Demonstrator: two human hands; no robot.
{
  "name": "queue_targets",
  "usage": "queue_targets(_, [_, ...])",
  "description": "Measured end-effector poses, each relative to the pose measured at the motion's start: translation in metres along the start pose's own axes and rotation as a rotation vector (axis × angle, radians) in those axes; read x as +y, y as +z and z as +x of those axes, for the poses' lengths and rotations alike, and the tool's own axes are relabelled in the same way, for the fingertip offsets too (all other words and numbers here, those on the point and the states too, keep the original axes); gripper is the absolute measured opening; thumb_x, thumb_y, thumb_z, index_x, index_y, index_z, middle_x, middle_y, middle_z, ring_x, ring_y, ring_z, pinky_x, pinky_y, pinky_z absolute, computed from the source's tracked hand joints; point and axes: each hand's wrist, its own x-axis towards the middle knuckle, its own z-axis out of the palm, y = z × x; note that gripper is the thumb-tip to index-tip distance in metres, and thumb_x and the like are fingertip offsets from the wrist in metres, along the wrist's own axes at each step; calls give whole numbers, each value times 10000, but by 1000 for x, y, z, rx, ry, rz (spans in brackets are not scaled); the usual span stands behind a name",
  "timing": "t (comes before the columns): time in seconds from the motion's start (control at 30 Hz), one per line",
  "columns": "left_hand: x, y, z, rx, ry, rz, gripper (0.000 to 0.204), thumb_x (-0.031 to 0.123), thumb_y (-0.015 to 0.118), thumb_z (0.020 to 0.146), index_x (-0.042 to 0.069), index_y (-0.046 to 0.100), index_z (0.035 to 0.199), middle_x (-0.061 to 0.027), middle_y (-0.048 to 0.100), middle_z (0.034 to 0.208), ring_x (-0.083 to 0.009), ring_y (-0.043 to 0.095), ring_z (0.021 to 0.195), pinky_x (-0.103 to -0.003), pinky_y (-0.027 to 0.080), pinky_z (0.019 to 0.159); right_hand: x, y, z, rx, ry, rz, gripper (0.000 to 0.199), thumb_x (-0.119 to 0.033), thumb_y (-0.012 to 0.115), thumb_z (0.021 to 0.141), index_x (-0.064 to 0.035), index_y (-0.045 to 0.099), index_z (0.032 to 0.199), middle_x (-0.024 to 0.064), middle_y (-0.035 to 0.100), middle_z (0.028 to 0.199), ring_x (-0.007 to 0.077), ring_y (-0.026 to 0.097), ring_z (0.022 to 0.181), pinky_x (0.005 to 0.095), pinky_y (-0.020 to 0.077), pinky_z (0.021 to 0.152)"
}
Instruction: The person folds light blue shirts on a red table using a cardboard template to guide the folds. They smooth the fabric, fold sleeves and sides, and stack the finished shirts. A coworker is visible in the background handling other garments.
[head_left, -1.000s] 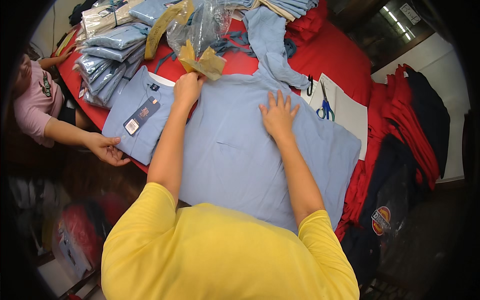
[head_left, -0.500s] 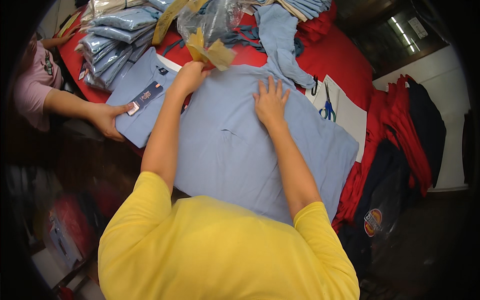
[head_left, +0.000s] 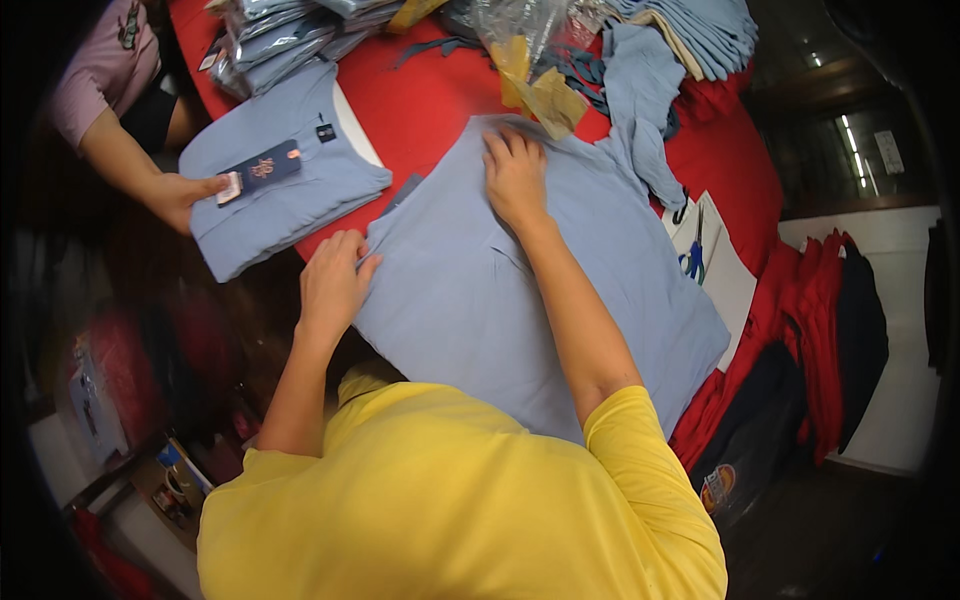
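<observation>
The blue shirt [head_left: 450, 250] lies spread out on the red desk [head_left: 430, 110], right in front of you, with a few small wrinkles in it. It should feel light and soft, so it will likely bend and bunch up easily, but it should not break. It may slide if you tug just one side, so it is best to pinch the left edge and press down near the top edge. Your left hand [head_left: 332, 285] is at the left edge, its fingers bent and the thumb a little apart; I cannot tell if they pinch the cloth. Your right hand [head_left: 516, 182] rests on the shirt close to its top edge, fingers a bit spread, with the cloth under them. A crumpled yellow scrap [head_left: 550, 103] is just past those fingers.
</observation>
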Motion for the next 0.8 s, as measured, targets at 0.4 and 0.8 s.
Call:
queue_targets(0.4, [5, -3, 28, -4, -327, -353, 241, 43, 631, 843, 15, 521, 1055, -133, 637, 822, -287, 617, 736, -374, 474, 694, -4, -19, 8, -160, 104, -125, 555, -465, 457, 952, -192, 413, 1433, 103, 302, 1530, 326, 208, 1430, 656, 116, 1101])
queue_targets(0.8, [47, 36, 62, -40, 313, -122, 324, 32, 630, 825, 47, 570, 1143, -126, 585, 1170, -331, 538, 1108, -397, 451, 920, 96, -188, -289, 14, 689, -524, 447, -284, 513, 955, -117, 484, 1369, 121, 363, 1493, 383, 260, 1397, 585, 145, 1124])
